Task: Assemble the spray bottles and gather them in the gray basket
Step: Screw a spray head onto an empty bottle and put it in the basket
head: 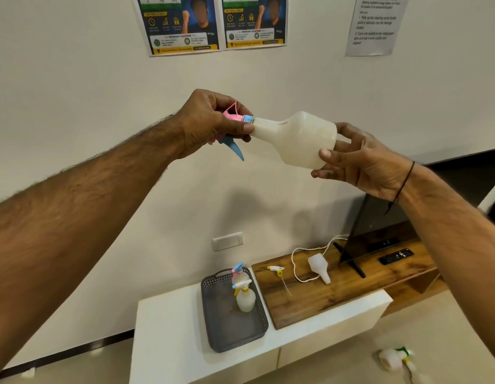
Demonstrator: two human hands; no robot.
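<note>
A person holds a white bottle (296, 138) sideways at chest height before a pale wall. The left hand (210, 123) has its grip clamped on the pink and blue spray head (235, 120), which sits at the bottle's neck with the blue trigger pointing down. The right hand (362, 159) has its grip curled on the bottle's base, thumb in front and fingers behind.

Below, the gray basket (232, 328) stands on the white desk (168, 328), at its back edge beside a wooden board (337, 295). Two finished spray bottles stand upright in the basket's far end: one with a yellow trigger (245, 296), and one with a pink and blue head (238, 270) behind it. On the board lie a loose yellow and white spray head (276, 270) and, near it, an uncapped bottle (319, 267) on its side across a white cord (299, 275). Another bottle (395, 361) lies on the floor at the lower right.
</note>
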